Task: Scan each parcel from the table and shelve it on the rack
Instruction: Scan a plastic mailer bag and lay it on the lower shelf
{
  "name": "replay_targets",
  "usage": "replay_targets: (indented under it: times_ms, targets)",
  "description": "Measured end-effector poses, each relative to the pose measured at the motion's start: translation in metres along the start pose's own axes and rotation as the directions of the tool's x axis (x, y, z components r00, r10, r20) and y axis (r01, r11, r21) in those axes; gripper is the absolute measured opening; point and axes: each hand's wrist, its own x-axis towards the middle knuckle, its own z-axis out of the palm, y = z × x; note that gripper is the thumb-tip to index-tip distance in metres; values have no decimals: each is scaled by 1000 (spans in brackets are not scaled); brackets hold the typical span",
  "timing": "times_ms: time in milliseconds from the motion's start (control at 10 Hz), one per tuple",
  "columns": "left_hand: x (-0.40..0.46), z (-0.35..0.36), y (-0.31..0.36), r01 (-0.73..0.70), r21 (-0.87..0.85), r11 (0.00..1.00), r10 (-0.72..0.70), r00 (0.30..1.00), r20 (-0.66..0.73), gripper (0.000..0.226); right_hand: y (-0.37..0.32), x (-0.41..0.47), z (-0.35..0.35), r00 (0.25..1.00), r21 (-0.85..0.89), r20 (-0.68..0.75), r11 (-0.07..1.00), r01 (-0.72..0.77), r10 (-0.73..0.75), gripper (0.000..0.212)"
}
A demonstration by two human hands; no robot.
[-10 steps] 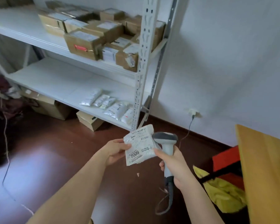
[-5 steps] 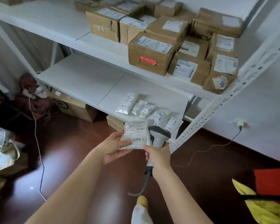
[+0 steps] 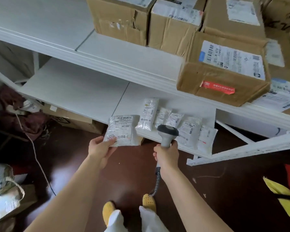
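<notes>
We are now standing much closer to the rack [image 3: 141, 71] than one second ago. Near the centre of the frame, our left hand [image 3: 100, 149] is pinching the white parcel [image 3: 122, 130] at its lower corner, and our right hand [image 3: 166, 155] is gripping the scanner [image 3: 167, 134]. The parcel is reaching the lower shelf edge, left of the parcel row [image 3: 172, 121], so shelving seems next.

A parcel storeroom: white rack [image 3: 141, 71] stacked with labelled cardboard boxes [image 3: 224, 77] and mailer bags [image 3: 189, 131].
</notes>
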Motion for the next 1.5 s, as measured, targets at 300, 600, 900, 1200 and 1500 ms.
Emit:
replay_targets:
  times_ms: [300, 600, 900, 1200, 1500]
  targets:
    - [179, 46, 10, -52, 40, 998, 52, 998, 19, 30, 31, 103, 105, 981, 114, -188, 991, 66, -44, 34]
    - [326, 94, -38, -108, 128, 986, 101, 993, 61, 28, 83, 213, 147, 972, 87, -201, 986, 142, -123, 33]
    - [329, 117, -35, -97, 524, 846, 39, 992, 119, 77, 82, 217, 121, 965, 74, -226, 986, 150, -130, 38]
    - [120, 133, 2, 125, 545, 829, -261, 948, 180, 18, 23, 99, 47, 954, 208, -301, 975, 81, -15, 38]
    - [-60, 166, -14, -73, 798, 599, -461, 783, 417, 4, -12, -52, -70, 836, 325, -548, 930, 169, 40, 28]
